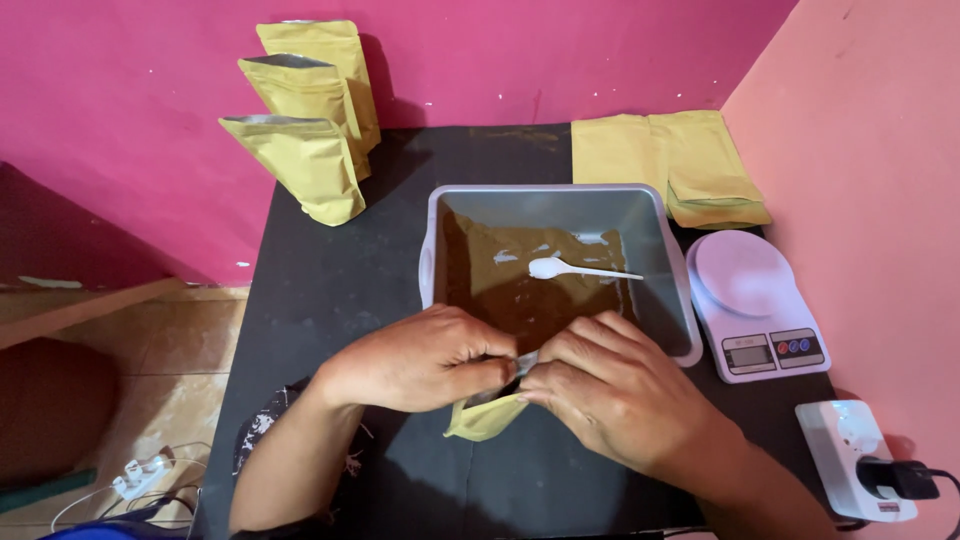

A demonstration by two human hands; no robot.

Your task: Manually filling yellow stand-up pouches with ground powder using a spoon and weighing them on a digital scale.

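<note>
Left hand [425,358]: closed, pinching the top edge of a yellow pouch [485,418].
Right hand [610,390]: closed likewise on the same edge, from the other side.
Pouch: just in front of the grey tub [678,290], low on the black tabletop [330,290], mouth hidden under the fingers.
Done: three pouches [305,120] stand upright, back left.
Left: flat empty pouches [670,160] stacked at back right; brown powder [540,290] remains in the tub, white spoon [580,269] lying on it.
Nearby: kitchen scale [755,300], bare, to the right; white wall adapter [860,455] with a black plug.
Room: pink wall [500,50], salmon wall at right, tiled floor at left.
</note>
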